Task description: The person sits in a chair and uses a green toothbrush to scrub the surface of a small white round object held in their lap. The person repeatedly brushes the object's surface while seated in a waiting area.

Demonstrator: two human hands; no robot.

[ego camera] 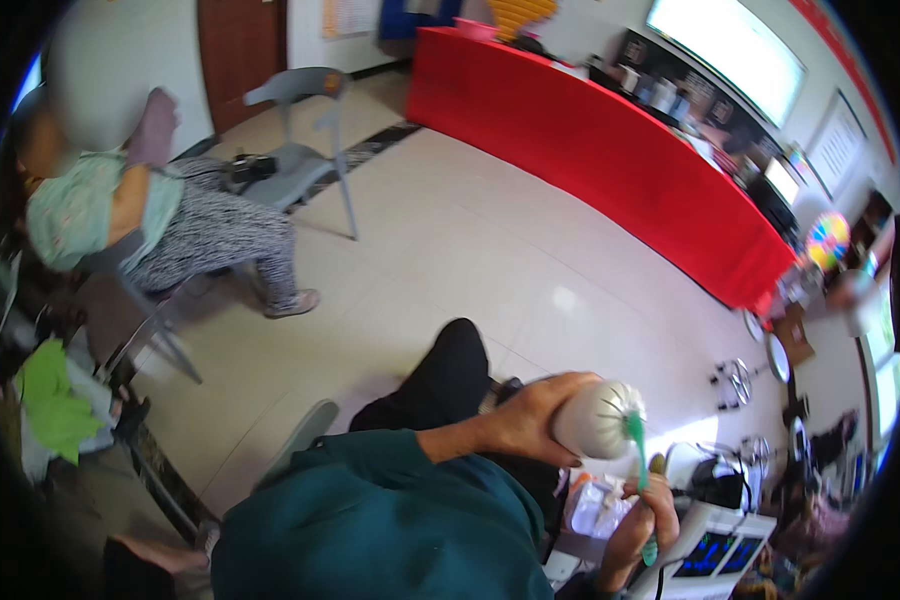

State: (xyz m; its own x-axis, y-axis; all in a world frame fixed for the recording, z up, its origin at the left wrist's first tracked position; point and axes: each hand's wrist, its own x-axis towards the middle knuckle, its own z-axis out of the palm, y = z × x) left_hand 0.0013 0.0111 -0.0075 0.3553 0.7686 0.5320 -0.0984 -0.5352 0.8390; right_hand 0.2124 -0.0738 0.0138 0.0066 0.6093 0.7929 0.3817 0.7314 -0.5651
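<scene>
My left hand (536,420) is closed around a pale, rounded object (596,424) with thin dark lines radiating over its end; its exact kind cannot be told. In my right hand (645,517) is a green toothbrush (643,461), held by its handle with the thumb raised. The brush head touches, or lies just in front of, the lined end of the pale object. Below the hands is a container with clear plastic items (596,510). Beside my right hand stands a white device with dark, lit displays (720,553).
A seated person (202,225) is at the left, near a grey chair (296,169). A long counter with a red cloth (570,165) curves across the back. Wheeled stools (735,382) stand at the right. Bags and a green cloth (56,401) lie at far left.
</scene>
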